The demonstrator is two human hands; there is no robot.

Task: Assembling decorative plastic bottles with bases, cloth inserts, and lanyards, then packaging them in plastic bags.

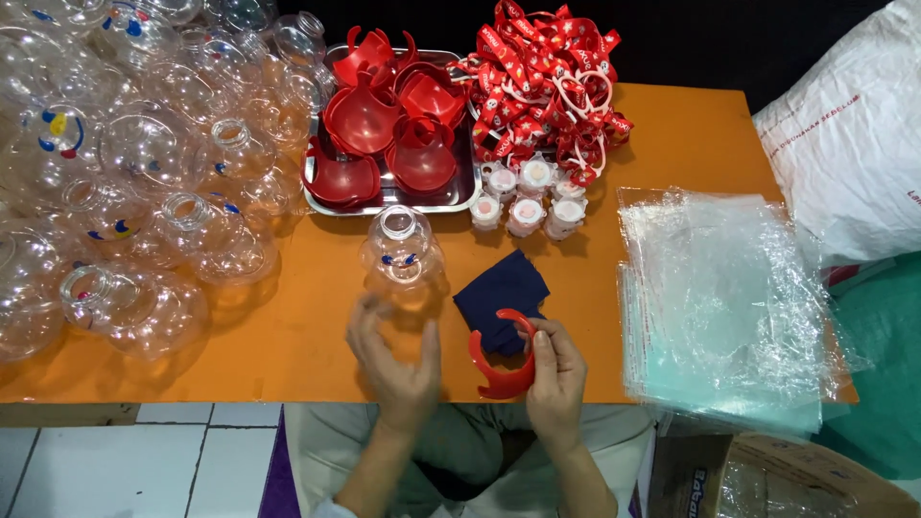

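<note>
Item in hand: a red plastic collar piece (501,360), curved and open on one side, is being pinched by the right hand (554,379), whose thumb and fingers are closing on its right rim; the piece is hanging over the near edge of the orange table (691,144), just in front of a dark blue cloth (499,297) that is lying flat on the tabletop. The left hand (398,360) is hovering open beside it, fingers spread and curled, holding nothing, just below a clear round plastic bottle (401,251) that is standing upright on the table with small blue markings on its front. More clear round bottles (134,163) are lying heaped across the left part of the table. A steel tray (462,197) is sitting at the far centre, carrying more red collar pieces (384,125). A pile of red printed straps (547,82) is lying to the right of the tray, and a cluster of small white caps (528,197) is standing just in front of it. A stack of clear plastic bags (720,297) is overhanging the right end of the table, and a large white sack (849,134) is resting behind it.
</note>
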